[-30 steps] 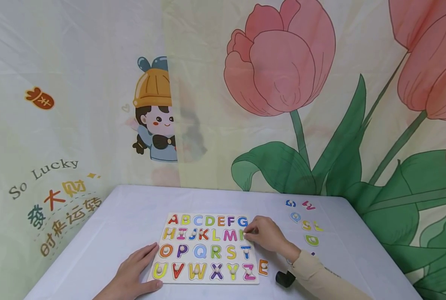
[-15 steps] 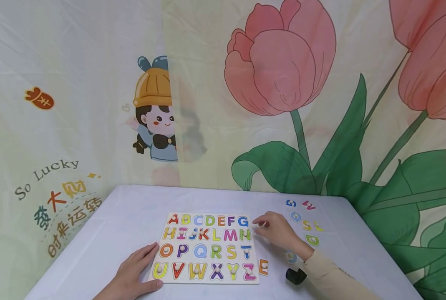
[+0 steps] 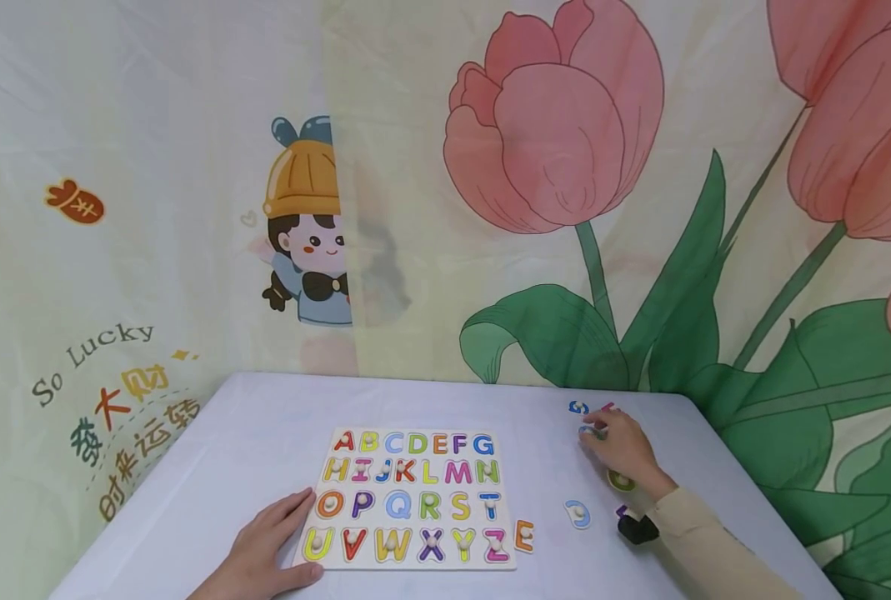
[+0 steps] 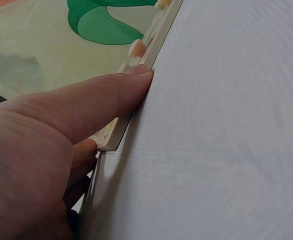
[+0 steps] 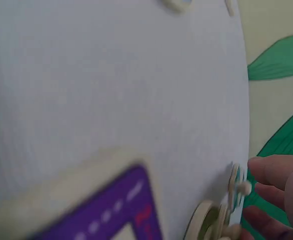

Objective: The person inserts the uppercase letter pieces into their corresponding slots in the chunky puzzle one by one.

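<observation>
A white alphabet puzzle board (image 3: 407, 570) lies on the table with colored letters, several with knobs. My left hand (image 3: 261, 546) rests at its front left corner, thumb on the near edge and fingers along the left side. In the left wrist view the thumb (image 4: 101, 100) presses against the board's edge. My right hand (image 3: 625, 446) is over the loose letters at the far right, fingers partly bent. Under it a green letter (image 3: 621, 482) and a pink letter (image 3: 608, 407) are partly hidden. In the right wrist view the fingertips (image 5: 259, 164) stand just beside a small knob (image 5: 244, 188).
An orange E (image 3: 524, 536) lies right of the board, with a light blue C (image 3: 577, 514) farther right. A blue G (image 3: 578, 407) sits near the back edge. A purple letter (image 3: 622, 511) is mostly covered by a black wrist camera (image 3: 638, 528).
My right hand has let go of the green N on the board and moved right, over the loose letters. The light blue C is now uncovered. My left hand has stayed at the corner.
</observation>
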Demonstrator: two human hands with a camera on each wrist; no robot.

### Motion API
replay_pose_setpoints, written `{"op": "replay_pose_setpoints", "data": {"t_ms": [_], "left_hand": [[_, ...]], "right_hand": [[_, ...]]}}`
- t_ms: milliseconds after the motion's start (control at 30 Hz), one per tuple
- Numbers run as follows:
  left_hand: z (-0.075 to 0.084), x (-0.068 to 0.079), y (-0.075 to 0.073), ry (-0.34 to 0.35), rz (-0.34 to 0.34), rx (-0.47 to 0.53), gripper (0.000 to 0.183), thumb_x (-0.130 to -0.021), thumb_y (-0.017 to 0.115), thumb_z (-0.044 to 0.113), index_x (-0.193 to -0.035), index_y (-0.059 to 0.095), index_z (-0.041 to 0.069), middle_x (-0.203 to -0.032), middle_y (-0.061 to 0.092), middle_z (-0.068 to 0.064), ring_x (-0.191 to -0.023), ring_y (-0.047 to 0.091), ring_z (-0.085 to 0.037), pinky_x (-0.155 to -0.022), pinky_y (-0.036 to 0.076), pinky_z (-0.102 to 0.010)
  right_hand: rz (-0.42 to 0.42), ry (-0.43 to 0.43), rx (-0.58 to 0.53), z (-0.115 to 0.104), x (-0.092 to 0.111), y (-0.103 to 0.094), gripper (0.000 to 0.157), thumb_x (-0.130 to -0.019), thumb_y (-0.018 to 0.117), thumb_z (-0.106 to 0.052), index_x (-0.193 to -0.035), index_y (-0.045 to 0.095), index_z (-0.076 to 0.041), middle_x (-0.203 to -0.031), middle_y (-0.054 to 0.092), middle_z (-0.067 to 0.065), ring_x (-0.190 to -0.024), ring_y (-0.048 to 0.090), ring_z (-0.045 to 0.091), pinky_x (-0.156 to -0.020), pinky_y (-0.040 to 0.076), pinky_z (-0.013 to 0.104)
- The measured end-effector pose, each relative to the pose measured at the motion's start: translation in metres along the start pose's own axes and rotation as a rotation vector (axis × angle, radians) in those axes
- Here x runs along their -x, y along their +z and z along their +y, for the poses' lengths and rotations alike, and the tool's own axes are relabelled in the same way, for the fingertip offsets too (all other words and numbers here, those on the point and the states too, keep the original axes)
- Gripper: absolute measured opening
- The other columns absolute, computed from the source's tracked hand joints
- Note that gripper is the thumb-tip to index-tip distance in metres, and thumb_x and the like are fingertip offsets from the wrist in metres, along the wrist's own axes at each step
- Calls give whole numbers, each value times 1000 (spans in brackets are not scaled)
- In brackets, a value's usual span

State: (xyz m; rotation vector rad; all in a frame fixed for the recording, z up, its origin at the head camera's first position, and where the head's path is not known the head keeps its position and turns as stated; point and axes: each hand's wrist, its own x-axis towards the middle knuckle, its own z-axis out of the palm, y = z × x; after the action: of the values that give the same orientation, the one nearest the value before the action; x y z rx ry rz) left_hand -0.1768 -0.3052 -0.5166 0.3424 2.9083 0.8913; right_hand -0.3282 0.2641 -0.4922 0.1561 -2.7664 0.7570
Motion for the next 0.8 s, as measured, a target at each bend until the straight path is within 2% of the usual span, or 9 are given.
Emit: {"op": "replay_pose_setpoints", "data": {"t_ms": [133,500,633,800], "left_hand": [[0,1,0,3,2,9,106,-81,87,58,-161,43,3,-166,41,-18,-151,34,-52,-111,32,-80],[-3,1,4,40,42,-21,104,-82,85,58,-160,45,2,-164,44,-17,-148,39,-50,-109,39,-77],[-5,1,5,39,54,-35,105,-81,85,60,-159,46,2,-163,46,-17,-146,41,-48,-108,40,-75],[-1,0,1,4,12,-3,106,-83,85,60,-162,43,3,-166,41,-17,-150,36,-50,-111,36,-77]], "right_hand": [[-6,31,25,9,-2,-3,30,-94,80,-20,-116,77,0,-106,72,16,-98,66,33,-85,57,55],[-34,82,24,11,-4,-4,24,-95,81,-21,-108,81,-2,-99,73,10,-95,64,29,-85,57,53],[-27,47,42,11,-6,-2,20,-94,82,-19,-106,82,-3,-98,72,9,-91,65,26,-80,57,48],[3,-3,35,1,-7,-5,15,-93,83,-17,-102,84,-6,-95,71,7,-85,61,22,-69,51,35]]}}
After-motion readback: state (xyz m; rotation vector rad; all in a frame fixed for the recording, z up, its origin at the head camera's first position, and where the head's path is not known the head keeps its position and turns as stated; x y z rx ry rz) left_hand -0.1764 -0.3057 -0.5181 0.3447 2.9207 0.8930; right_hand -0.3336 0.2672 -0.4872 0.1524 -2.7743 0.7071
